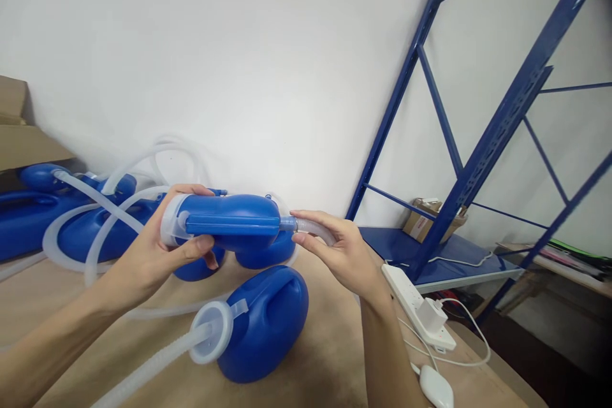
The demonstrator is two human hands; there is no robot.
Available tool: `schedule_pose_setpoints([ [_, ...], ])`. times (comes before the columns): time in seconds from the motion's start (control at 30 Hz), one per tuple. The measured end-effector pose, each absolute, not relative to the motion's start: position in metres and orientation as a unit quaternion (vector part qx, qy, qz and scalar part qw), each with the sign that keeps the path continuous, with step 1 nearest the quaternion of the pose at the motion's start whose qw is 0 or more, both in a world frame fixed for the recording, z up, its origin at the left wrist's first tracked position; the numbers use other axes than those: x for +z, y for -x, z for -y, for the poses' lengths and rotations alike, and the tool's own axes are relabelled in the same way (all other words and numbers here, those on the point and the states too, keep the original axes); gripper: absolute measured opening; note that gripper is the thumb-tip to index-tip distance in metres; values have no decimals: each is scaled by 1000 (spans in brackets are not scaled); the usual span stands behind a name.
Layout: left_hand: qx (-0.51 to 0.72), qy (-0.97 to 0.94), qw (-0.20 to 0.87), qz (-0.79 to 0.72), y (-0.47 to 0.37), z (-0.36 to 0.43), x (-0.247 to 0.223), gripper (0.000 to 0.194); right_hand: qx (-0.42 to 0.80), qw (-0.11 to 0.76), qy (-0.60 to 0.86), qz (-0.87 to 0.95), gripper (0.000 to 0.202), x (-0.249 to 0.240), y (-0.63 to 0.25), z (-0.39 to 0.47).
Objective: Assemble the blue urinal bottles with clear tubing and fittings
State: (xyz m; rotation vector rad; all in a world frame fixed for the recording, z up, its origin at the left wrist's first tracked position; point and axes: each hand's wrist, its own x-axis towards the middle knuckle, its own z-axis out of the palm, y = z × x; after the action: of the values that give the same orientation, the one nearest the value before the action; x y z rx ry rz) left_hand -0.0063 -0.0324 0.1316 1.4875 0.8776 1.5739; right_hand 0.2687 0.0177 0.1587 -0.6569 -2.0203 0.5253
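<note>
My left hand (165, 236) is wrapped round the white-collared end of a blue plastic urinal head (234, 213), held level above the table. At its right end a narrow pale blue connector joins a clear corrugated hose (315, 229). My right hand (342, 248) pinches that hose between thumb and fingers, close to the connector. Below the held piece, a blue urinal bottle (268, 325) sits on the brown tabletop, its white cap (211, 331) facing left with another hose (153, 363) running out of it.
More blue bottles (23, 223) with looping clear hoses (102, 204) crowd the left side, beside a cardboard box (31, 146). On the right are a white power strip (406, 287) with cables and a blue metal rack (478, 159). A white wall (287, 76) stands behind.
</note>
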Motion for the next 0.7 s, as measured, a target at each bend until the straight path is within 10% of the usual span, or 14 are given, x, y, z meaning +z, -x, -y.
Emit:
schedule_pose_setpoints([
  [0.7,566,-625,427,-327,6,28,123,68,-54,503,199,839,29,142,-256,-26],
])
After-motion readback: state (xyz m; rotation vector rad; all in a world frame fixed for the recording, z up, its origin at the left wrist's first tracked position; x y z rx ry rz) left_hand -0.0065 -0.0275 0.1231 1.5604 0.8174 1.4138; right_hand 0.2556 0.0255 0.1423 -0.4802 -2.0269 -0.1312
